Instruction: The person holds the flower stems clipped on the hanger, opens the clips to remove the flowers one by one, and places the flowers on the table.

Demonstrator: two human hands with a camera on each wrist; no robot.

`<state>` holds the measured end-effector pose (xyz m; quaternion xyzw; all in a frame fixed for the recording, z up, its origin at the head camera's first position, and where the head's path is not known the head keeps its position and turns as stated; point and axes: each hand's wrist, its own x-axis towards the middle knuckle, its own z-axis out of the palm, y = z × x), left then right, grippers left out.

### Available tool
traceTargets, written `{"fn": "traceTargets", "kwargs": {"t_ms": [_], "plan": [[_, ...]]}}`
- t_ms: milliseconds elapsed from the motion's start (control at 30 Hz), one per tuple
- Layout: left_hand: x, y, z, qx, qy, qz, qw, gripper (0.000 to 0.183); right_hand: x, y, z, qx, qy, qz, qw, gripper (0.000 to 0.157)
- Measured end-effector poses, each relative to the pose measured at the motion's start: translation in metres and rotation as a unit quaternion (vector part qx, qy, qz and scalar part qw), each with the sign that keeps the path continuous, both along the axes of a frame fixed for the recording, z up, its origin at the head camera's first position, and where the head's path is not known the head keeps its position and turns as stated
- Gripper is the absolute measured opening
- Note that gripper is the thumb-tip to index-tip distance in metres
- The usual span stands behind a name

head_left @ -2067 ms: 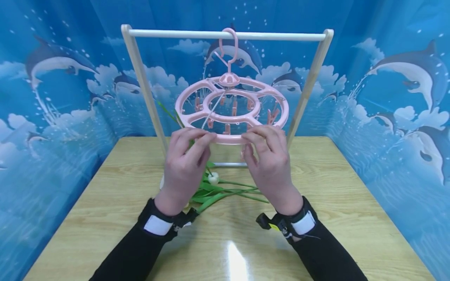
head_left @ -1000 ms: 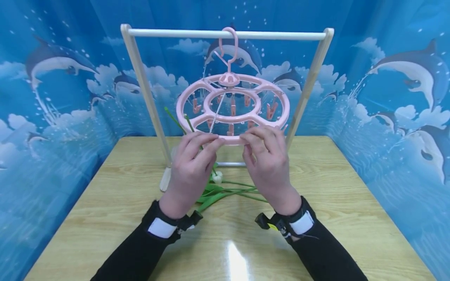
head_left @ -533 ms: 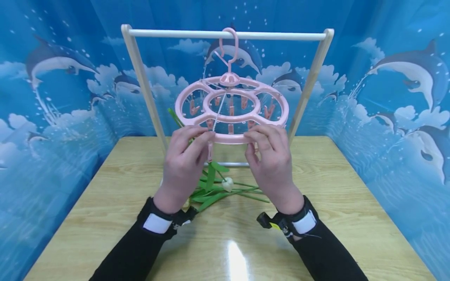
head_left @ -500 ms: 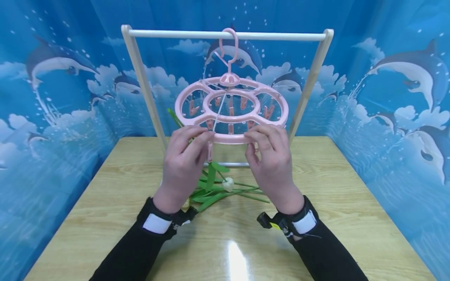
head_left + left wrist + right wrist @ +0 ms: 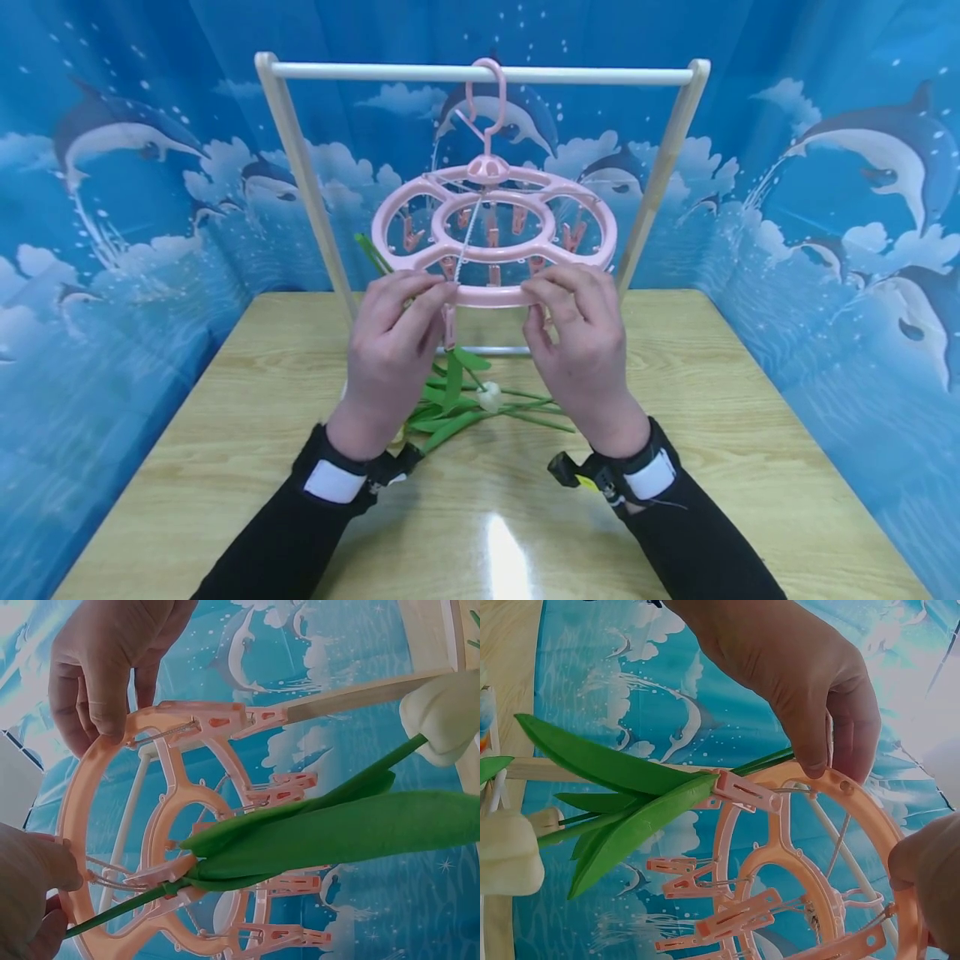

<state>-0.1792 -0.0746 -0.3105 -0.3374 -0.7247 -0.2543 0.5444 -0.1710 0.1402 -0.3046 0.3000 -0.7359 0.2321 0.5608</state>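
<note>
A pink round clip hanger [image 5: 491, 297] hangs by its hook from the white bar of a rack. My left hand [image 5: 393, 342] and right hand [image 5: 581, 342] pinch its front rim from either side, thumbs below or against it. Below my left hand, a pink clothespin [image 5: 449, 327] grips the stem of a white tulip [image 5: 490, 397], bloom downward. In the left wrist view, the tulip's green leaf [image 5: 337, 832] fans out beneath the peg, and the stem's cut end passes by my left fingers. In the right wrist view the tulip bloom [image 5: 510, 851] faces the table side.
The rack [image 5: 675, 142] stands at the back of the wooden table [image 5: 697, 467]. More green stems [image 5: 525, 414] lie on the table below the hanger, a yellow bloom [image 5: 398, 435] partly behind my left wrist. Several other pegs [image 5: 492, 233] dangle inside the ring. A dolphin-print curtain surrounds the table.
My left hand shifted slightly right, then back left. The ring's pegs shifted a little, and the clipped tulip with its peg came into view right of my left hand. Both hands are nearly still now.
</note>
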Motion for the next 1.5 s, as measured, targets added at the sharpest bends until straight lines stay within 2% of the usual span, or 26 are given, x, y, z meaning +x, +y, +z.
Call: {"fn": "traceTargets", "kwargs": {"t_ms": [467, 667, 1500], "plan": [[0.007, 0.009, -0.003, -0.025, 0.016, 0.007, 0.9995, 0.022, 0.002, -0.005, -0.002, 0.019, 0.007, -0.003, 1.0, 0.022], [0.008, 0.012, -0.005, -0.044, 0.006, 0.01, 0.999, 0.024, 0.003, -0.008, -0.005, 0.023, 0.002, -0.006, 1.0, 0.02], [0.002, 0.003, -0.004, -0.032, 0.005, 0.012, 0.9994, 0.022, 0.0, -0.006, -0.003, 0.02, -0.006, -0.002, 1.0, 0.02]]}}
